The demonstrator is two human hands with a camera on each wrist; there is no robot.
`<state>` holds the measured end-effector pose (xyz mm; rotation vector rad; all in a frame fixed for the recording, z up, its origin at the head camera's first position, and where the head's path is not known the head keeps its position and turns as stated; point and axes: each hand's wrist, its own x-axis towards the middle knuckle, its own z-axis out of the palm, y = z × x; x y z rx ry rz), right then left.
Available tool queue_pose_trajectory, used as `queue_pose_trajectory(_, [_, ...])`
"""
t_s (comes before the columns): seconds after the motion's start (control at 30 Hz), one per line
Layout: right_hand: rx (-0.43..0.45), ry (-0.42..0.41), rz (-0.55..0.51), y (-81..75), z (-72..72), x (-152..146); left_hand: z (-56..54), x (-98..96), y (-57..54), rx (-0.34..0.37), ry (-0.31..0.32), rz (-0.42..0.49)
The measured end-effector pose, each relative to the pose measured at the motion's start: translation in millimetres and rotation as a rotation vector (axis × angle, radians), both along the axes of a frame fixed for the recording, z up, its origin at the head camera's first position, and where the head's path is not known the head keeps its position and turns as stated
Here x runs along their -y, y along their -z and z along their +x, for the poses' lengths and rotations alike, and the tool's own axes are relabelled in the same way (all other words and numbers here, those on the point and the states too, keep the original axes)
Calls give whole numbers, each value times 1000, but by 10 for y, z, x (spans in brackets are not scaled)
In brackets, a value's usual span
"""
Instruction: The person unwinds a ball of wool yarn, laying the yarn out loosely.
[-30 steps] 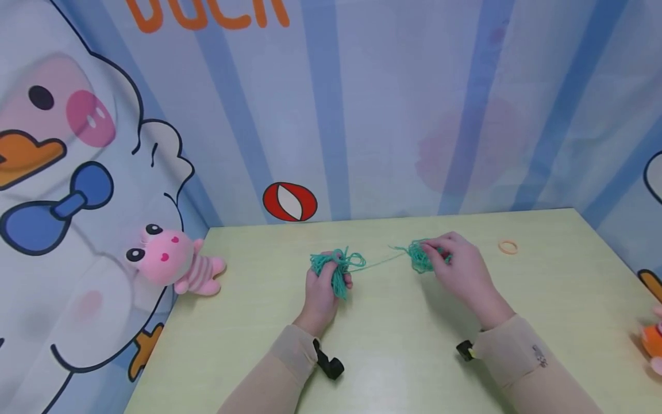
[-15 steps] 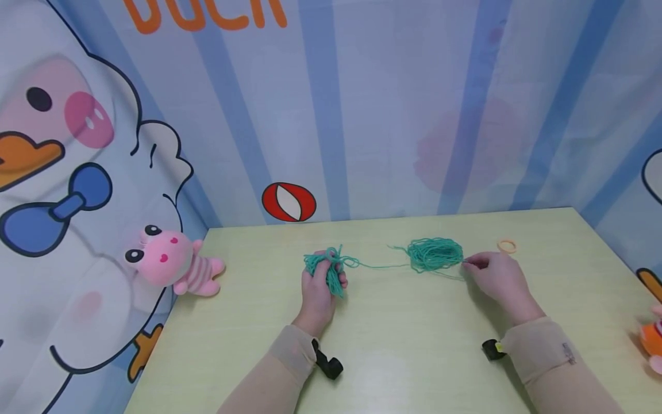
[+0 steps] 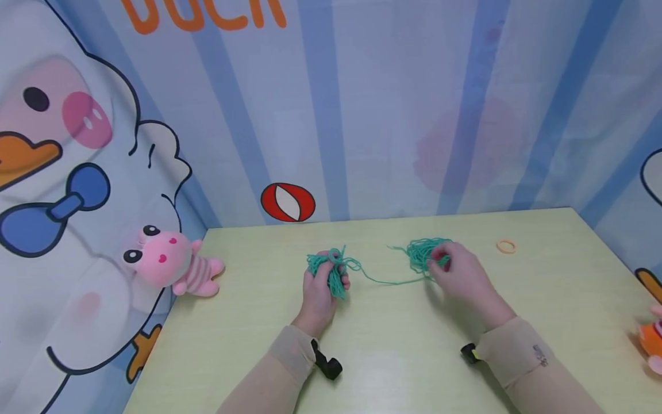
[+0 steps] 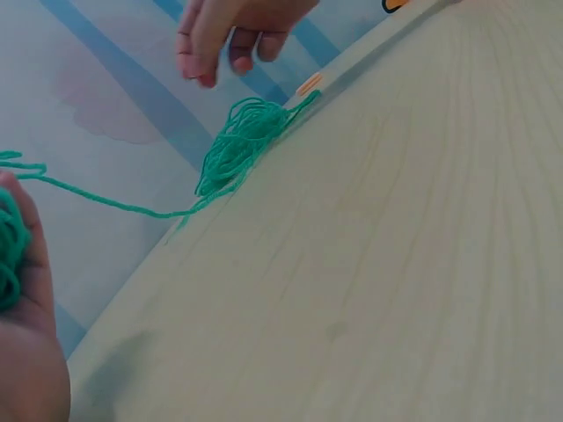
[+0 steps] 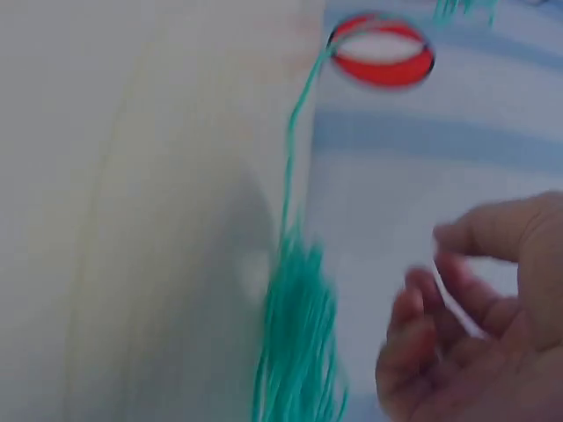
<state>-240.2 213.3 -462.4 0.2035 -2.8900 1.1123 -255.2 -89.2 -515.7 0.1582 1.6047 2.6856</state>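
In the head view my left hand (image 3: pixel 316 302) grips a bunched wad of green yarn (image 3: pixel 336 283), thumb across it and loops sticking out past the fingers. A single strand (image 3: pixel 388 283) runs from this wad to a looser yarn bundle (image 3: pixel 421 253) lying on the table (image 3: pixel 383 345). Over that bundle hovers my right hand (image 3: pixel 462 277), partly covering its right end. The right wrist view shows the right hand (image 5: pixel 475 325) with loosely bent fingers, a gap between thumb and forefinger, and nothing held. Loose coils of the bundle (image 4: pixel 237 149) show below the right hand in the left wrist view.
A pink plush toy (image 3: pixel 173 261) lies at the table's left edge. Right of the yarn is a small orange ring (image 3: pixel 505 246). An orange and pink toy (image 3: pixel 650 340) sits at the far right. A printed curtain (image 3: pixel 383 115) rises behind the table.
My right hand moves off the bundle to its right end, pinching there half a second ago, then comes back left over it. The linking strand now sags lower. The left hand keeps its grip.
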Motion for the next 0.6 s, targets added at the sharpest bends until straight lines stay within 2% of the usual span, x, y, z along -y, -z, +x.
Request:
queue_pose_trajectory(0.17, [34,-205,-70,-24,4,601,1,15,-12,-1,18,-4])
queue_pose_trajectory(0.3, [57,-272,-78,56,-52,901,15,13,-15,0,28,13])
queue_pose_trajectory(0.43, [68,-240,-108,110,-77,1026,25,10,-8,3,25,23])
queue_pose_trajectory(0.6, [82,-166,-125,70,-53,945,10,10,-1,-2,30,20])
